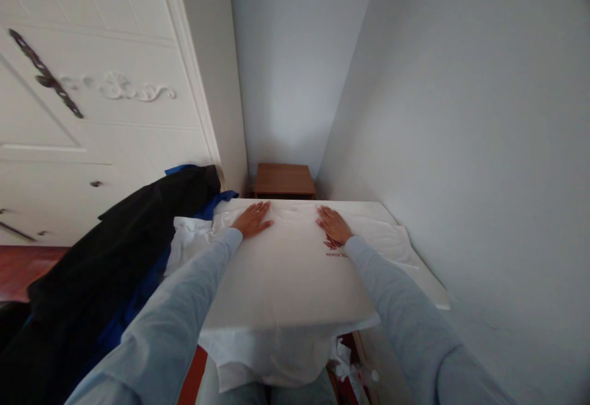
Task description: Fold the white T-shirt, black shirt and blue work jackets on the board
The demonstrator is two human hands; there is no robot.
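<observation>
Risk first: the shirt (295,270) lies flat on the table (433,288), chest up, collar at the far end, near hem hanging off the near edge. That overhang is the weak point: my guess is that any push toward the body drags the cloth further off and it slides down. Second risk: the dark clothes (106,257) heaped on the left sit against the shirt's left sleeve; a sideways sweep could catch them and bunch the sleeve. Third: uneven pressure between the two palms would likely skew the shoulders and set a crease near the red print (334,246).

Left hand (252,219): flat on the left shoulder of the shirt, fingers straight and slightly spread, gripping nothing.

Right hand (332,224): flat on the right shoulder just above the print, fingers extended, together, also holding nothing. Thumbs are hard to resolve at this distance, so can't say if either pinches fabric.

A small wooden stand (283,180) sits beyond the table, well clear.
</observation>
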